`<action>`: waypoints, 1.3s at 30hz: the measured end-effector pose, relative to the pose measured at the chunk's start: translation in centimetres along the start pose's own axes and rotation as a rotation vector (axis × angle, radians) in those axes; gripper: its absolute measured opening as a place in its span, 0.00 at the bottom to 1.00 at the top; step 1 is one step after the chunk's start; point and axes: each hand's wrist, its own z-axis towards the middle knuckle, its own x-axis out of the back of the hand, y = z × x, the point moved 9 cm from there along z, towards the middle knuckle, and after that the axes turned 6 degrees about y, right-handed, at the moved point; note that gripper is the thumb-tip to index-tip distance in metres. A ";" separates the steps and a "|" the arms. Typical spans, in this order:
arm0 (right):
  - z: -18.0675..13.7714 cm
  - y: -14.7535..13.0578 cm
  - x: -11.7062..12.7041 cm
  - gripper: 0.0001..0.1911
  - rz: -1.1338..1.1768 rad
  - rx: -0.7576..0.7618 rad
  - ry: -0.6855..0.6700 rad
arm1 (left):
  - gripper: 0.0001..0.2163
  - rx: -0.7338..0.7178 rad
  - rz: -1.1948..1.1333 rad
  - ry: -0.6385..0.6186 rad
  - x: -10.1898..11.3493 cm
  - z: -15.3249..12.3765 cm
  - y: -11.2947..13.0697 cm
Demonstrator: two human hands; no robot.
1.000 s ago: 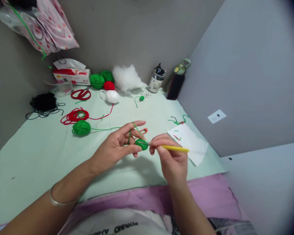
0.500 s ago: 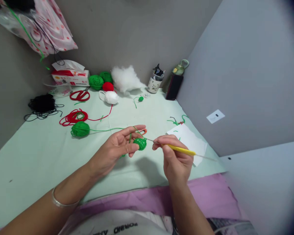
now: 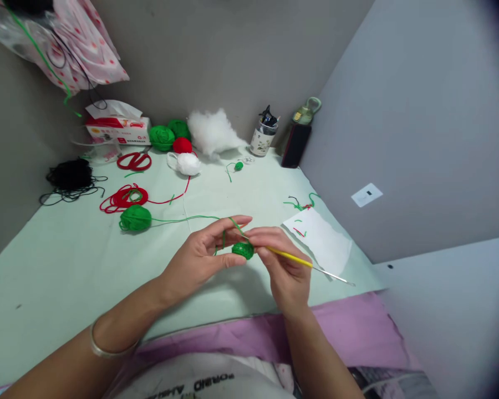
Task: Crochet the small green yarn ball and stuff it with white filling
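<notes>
My left hand (image 3: 202, 256) pinches a small green crocheted piece (image 3: 243, 249) between thumb and fingers, with green yarn looped over its index finger. That yarn runs left to a green yarn ball (image 3: 135, 218) on the pale green table (image 3: 66, 266). My right hand (image 3: 283, 263) is closed on a yellow-handled crochet hook (image 3: 299, 260), whose metal end sticks out to the right. The two hands touch at the green piece, above the table's near middle.
A white paper sheet (image 3: 320, 238) with yarn scraps lies right of my hands. Red yarn coils (image 3: 125, 198), black yarn (image 3: 70, 174), white stuffing (image 3: 212, 132), more yarn balls (image 3: 162, 137), a tissue box (image 3: 116, 128), a cup (image 3: 261, 138) and a bottle (image 3: 297, 138) stand farther back. Grey walls close in behind and right.
My right hand drew the hook back to the right, then moved in again to the green piece. The left hand stayed nearly still.
</notes>
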 end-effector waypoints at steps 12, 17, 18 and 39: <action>0.5 2.8 0.6 0.08 0.304 -0.289 0.006 | 0.24 -0.126 0.211 0.059 0.4 -0.3 1.1; 0.6 2.6 0.4 0.08 0.291 -0.287 -0.066 | 0.23 -0.135 0.237 0.041 0.3 -0.2 1.3; 0.6 2.6 0.4 0.09 0.278 -0.286 -0.084 | 0.22 -0.134 0.239 0.037 0.3 -0.1 1.4; 1.1 -0.3 0.3 0.10 -0.132 -0.046 -0.340 | 0.19 -0.044 0.292 0.027 0.5 0.0 1.0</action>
